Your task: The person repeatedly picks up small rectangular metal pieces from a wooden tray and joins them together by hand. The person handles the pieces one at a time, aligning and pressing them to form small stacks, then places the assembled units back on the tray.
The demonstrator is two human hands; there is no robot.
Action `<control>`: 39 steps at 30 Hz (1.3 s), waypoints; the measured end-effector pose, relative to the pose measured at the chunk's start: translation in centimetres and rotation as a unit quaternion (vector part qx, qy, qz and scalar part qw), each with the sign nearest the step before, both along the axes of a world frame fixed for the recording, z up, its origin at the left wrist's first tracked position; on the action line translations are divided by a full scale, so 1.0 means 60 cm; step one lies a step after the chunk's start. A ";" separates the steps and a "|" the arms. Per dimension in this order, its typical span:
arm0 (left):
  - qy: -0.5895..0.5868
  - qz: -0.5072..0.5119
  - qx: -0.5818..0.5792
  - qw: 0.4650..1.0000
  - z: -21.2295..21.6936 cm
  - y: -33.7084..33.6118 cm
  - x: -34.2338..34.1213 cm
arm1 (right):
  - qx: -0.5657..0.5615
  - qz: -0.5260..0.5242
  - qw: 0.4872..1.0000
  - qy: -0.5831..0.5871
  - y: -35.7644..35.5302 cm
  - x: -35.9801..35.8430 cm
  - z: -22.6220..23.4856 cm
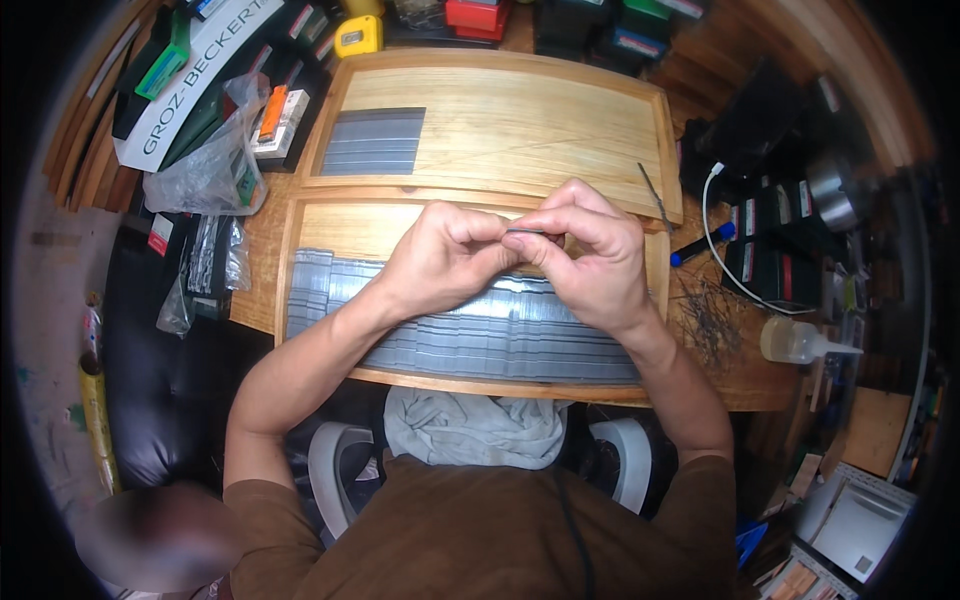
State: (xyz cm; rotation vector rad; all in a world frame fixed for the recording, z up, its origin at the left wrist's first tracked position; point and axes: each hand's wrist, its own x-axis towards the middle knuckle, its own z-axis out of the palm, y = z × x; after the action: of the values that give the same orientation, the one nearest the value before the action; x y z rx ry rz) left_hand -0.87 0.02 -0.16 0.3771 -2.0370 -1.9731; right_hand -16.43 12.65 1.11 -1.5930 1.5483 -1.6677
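My left hand (pixel 440 258) and my right hand (pixel 603 255) meet over the near wooden tray (pixel 340 215). Between the pinched thumbs and forefingers of both hands is a small, thin, dark metal strip (pixel 526 232); its ends are hidden by the fingers. Below my hands, a long row of thin grey metal strips (pixel 470 345), packed side by side, fills the front part of this tray. Behind it sits a second wooden tray (pixel 540 110), with a shorter block of similar grey strips (pixel 375 142) at its left end.
A loose thin dark rod (pixel 654 192) crosses the far tray's right side. Scattered needle-like pieces (pixel 712 325) lie right of the near tray, by a blue pen-like tool (pixel 703 245), a white cable (pixel 706 215) and a squeeze bottle (pixel 790 341). Plastic bags (pixel 205 175) and boxes crowd the left.
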 end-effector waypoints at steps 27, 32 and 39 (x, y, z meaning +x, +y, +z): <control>-0.219 -0.111 0.403 0.882 -0.096 0.213 0.143 | 0.239 -0.052 0.792 -0.560 0.269 0.205 -0.138; -0.108 -0.092 0.272 0.952 -0.104 0.231 0.179 | 0.239 -0.031 0.882 -0.405 0.275 0.211 -0.121; -0.001 0.049 -0.145 0.988 -0.067 0.256 0.231 | 0.139 0.026 0.978 -0.155 0.250 0.232 -0.077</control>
State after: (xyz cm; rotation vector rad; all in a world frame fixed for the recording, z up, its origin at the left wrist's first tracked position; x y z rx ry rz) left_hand 12.97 15.40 -4.15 0.4046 -2.2192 -1.5915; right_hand -2.54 27.65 -3.52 -1.1602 1.4873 -1.5089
